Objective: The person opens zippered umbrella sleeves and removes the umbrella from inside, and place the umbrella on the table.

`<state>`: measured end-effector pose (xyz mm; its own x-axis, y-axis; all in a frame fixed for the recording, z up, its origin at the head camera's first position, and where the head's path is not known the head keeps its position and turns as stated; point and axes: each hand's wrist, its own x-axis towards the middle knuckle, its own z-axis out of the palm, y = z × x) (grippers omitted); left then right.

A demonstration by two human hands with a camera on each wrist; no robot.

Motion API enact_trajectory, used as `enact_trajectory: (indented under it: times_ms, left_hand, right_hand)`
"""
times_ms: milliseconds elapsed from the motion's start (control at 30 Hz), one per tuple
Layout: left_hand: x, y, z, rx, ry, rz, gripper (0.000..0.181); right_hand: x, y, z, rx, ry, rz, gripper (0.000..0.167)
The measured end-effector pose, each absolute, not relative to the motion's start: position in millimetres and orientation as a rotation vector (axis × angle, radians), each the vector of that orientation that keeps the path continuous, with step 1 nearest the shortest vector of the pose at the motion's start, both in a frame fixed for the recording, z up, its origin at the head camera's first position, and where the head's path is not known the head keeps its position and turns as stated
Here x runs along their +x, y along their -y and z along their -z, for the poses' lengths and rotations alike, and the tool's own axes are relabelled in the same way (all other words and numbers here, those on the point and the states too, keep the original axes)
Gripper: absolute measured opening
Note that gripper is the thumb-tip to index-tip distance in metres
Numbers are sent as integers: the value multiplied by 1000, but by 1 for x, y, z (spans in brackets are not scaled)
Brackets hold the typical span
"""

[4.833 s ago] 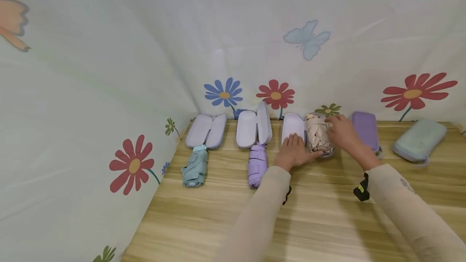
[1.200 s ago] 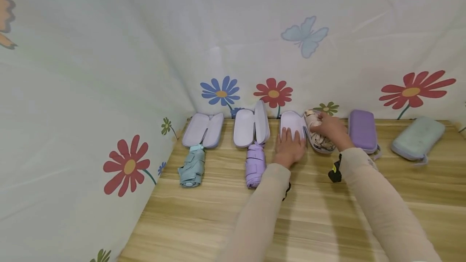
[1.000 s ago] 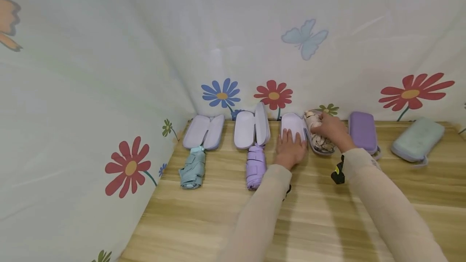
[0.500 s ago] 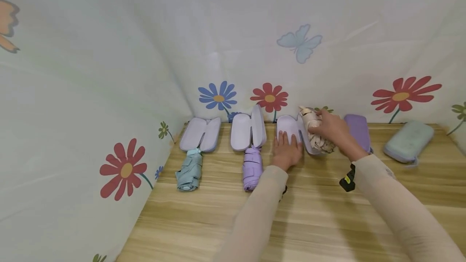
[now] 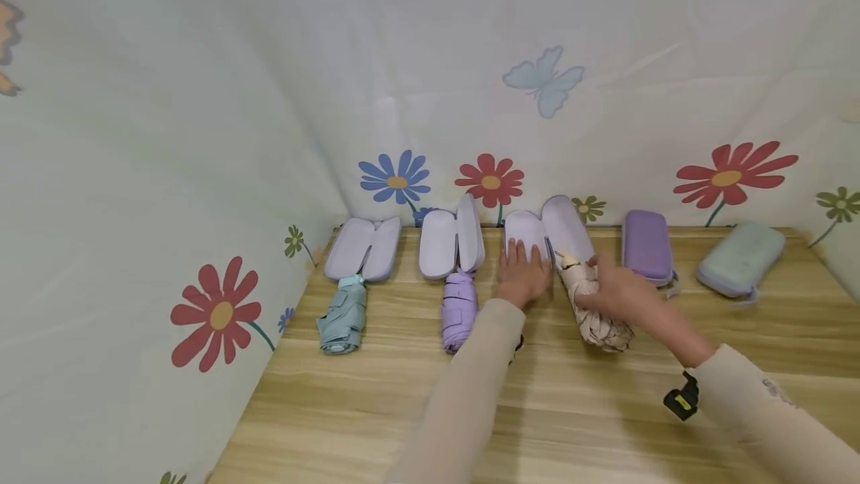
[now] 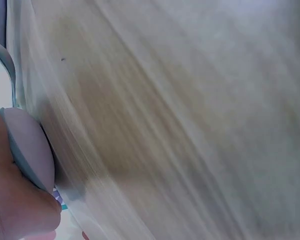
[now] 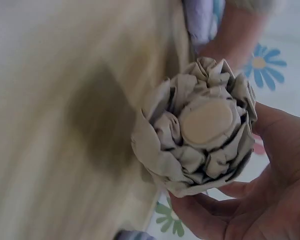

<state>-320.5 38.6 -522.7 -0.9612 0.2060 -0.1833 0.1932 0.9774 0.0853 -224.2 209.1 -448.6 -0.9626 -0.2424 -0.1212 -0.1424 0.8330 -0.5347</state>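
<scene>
My right hand [image 5: 621,293] grips a beige folded umbrella [image 5: 594,320] in front of the third open case [image 5: 566,226]. Its bunched fabric end and oval tip face the camera in the right wrist view, with fingers and thumb of the right hand [image 7: 280,185] curled round its sides. With fingers straight, my left hand [image 5: 524,276] rests on the left half of that white-lined case; in the left wrist view only part of the left hand [image 6: 20,200] shows, over the case's edge [image 6: 34,145]. The case's right half holds nothing.
Two more open cases [image 5: 347,249] [image 5: 438,245] stand to the left. A teal folded umbrella [image 5: 344,317] and a purple one [image 5: 460,312] lie before them. Closed purple [image 5: 646,245] and green [image 5: 741,258] cases lie right, near the flowered curtain [image 5: 430,58].
My right hand has lifted the beige umbrella out of the case's right half and brought it toward me. My left hand has stayed on the case, its thumb drawn in from the umbrella.
</scene>
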Motion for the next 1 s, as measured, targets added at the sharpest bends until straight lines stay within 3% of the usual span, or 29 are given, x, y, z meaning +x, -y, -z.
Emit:
enact_trajectory:
  times_ms: [400,733,1000]
  left_hand:
    - [-339,-38,530,308,-2876,-158,62]
    - [-327,-30,508,375,-2877,-204,61]
    - [-330,-28,509,373,-2822,-232,60]
  right_hand:
    - [-203,-188,471,-362,-2817,606,102]
    - [-215,-169,474,-295,-2821,656,96]
    - [-220,-166,478,-221,-2824,669,82]
